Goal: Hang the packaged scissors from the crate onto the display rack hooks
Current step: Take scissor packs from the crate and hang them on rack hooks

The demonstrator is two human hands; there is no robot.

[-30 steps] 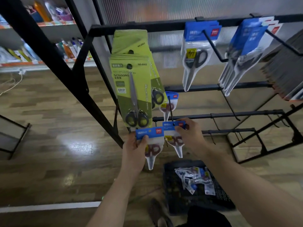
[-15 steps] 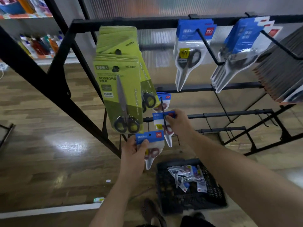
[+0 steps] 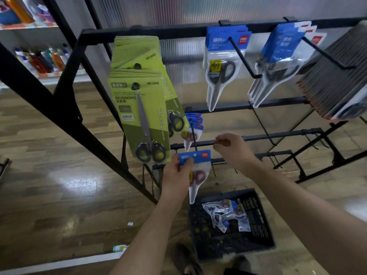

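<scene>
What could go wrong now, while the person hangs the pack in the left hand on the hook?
1. The left hand holds the pack by its blue top alone, so it might slip and drop beside the crate.
2. The hook is thin, and its tip is close above the pack's hole. A missed aim could bend or tear the card.

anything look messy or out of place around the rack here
Two things. Litter lies on the wood floor left of the crate: a small white scrap and a green-and-white scrap by the white floor line. Inside the crate, the scissors packs lie in a jumbled heap, pointing every way. Nothing looks damaged.
</scene>
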